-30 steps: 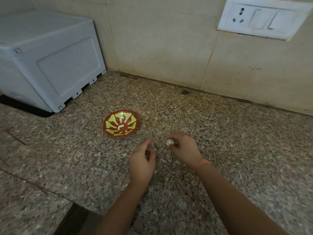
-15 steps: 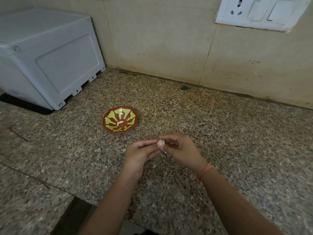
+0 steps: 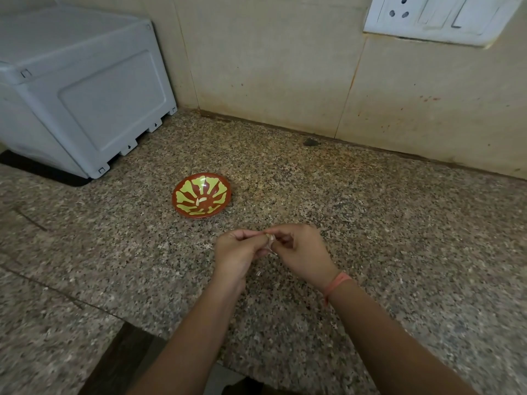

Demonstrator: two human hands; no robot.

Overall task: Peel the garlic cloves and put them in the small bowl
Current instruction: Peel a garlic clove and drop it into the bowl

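At the centre we see a small pale garlic clove (image 3: 270, 240) pinched between the fingertips of both hands. The left hand (image 3: 238, 252) curls round it from one side. The right hand (image 3: 302, 253), with an orange thread band (image 3: 336, 282) at the wrist, nips it from the other. We judge that one hand steadies the clove while the other picks at the papery skin. Which does which is too small for us to tell, and a loose flap seems to hang below the clove.

The clove is held just above the speckled granite countertop (image 3: 370, 223), so scraps fall straight down. One thin translucent scrap of skin (image 3: 259, 272) lies just under the grip, toward the person.

Beyond the grip and to its left stands the small red-brown bowl with yellow-green petal markings (image 3: 182, 208), near enough for a short reach. One peeled clove (image 3: 200, 201) lies in it. Further the same way sits a white plastic box (image 3: 85, 95). A white switch plate (image 3: 439, 18) hangs on the wall beyond and to the right.
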